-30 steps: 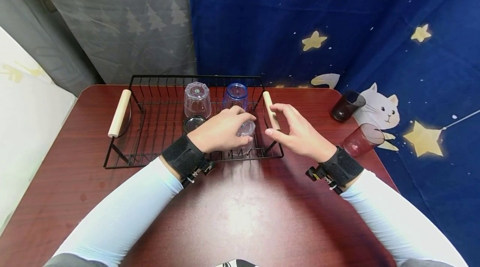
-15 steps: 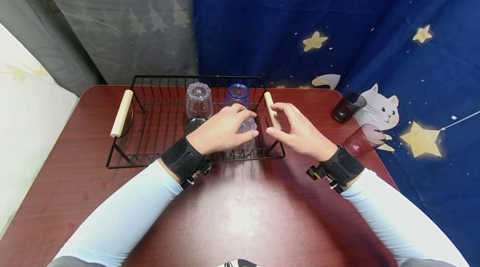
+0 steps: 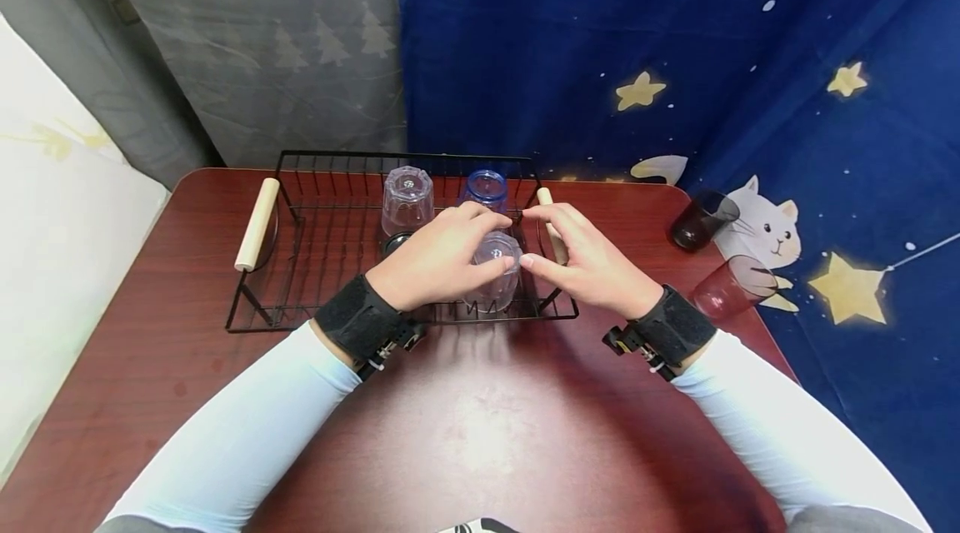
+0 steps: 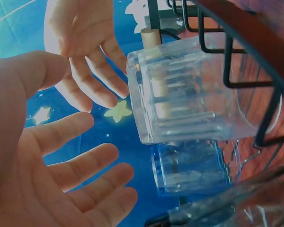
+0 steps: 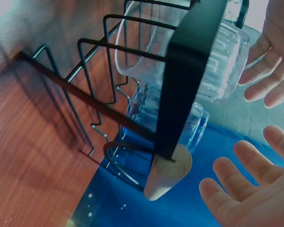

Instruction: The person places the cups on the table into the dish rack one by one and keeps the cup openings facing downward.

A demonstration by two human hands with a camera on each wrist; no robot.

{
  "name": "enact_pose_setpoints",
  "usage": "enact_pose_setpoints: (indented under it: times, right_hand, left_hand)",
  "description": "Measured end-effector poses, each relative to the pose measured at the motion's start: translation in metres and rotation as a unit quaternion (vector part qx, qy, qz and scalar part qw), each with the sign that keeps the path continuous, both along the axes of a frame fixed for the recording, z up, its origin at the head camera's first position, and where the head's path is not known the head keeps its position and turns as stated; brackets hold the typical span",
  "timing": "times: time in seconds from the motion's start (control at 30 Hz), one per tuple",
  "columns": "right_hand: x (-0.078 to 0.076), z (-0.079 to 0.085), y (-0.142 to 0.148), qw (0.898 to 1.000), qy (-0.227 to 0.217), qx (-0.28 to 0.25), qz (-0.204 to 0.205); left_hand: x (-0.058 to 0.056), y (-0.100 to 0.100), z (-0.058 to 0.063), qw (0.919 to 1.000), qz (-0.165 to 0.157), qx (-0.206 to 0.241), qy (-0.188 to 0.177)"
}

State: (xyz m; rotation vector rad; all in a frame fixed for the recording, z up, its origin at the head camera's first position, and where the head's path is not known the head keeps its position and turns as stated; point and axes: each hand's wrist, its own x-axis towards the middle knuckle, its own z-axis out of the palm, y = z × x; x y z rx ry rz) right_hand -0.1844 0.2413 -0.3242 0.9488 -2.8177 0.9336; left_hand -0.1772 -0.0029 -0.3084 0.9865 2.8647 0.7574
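Observation:
A clear faceted drinking glass (image 3: 493,290) stands upside down in the front right of a black wire rack (image 3: 405,155). Just above its upturned base, my left hand (image 3: 438,258) comes in from the left, fingers loosely spread. Facing it, my right hand (image 3: 592,258) reaches over the rack's right wooden handle (image 3: 557,246). In both wrist views a gap shows between fingertips and the clear glass (image 4: 180,94), and neither hand holds anything. Behind it sits an upturned blue glass (image 3: 486,190). Another clear glass (image 3: 407,204) and a mostly hidden dark glass (image 3: 395,244) are to the left.
At the table's right edge stand a dark tumbler (image 3: 701,221) and a reddish tumbler (image 3: 733,287), mouths up. The rack's left wooden handle (image 3: 257,225) is beyond my left hand. A patterned blue curtain (image 3: 540,42) hangs behind the red-brown table (image 3: 480,433).
My right hand has moved left, from beside the wooden handle to over the rack, closer to my left hand. The head view has shifted slightly. The glasses stay in place.

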Motion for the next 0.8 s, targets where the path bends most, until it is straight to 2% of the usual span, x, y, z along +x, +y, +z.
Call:
enact_pose_setpoints:
  times: [0.17, 0.3, 0.63, 0.8]
  right_hand:
    - [0.001, 0.002, -0.003, 1.0, -0.008, 0.013, 0.004]
    - [-0.002, 0.004, -0.003, 1.0, 0.01, 0.022, -0.002]
    - [-0.005, 0.005, 0.034, 0.997, 0.016, 0.045, -0.063]
    - [-0.005, 0.0, 0.057, 0.993, 0.021, 0.059, -0.103]
  left_hand:
    - [0.001, -0.001, 0.002, 1.0, 0.004, -0.001, 0.0]
    - [0.002, -0.003, 0.004, 0.9999, 0.01, -0.003, 0.006]
    - [0.0, 0.005, 0.004, 0.9999, 0.004, 0.012, 0.005]
    - [-0.002, 0.011, 0.002, 0.9999, -0.005, 0.014, 0.005]
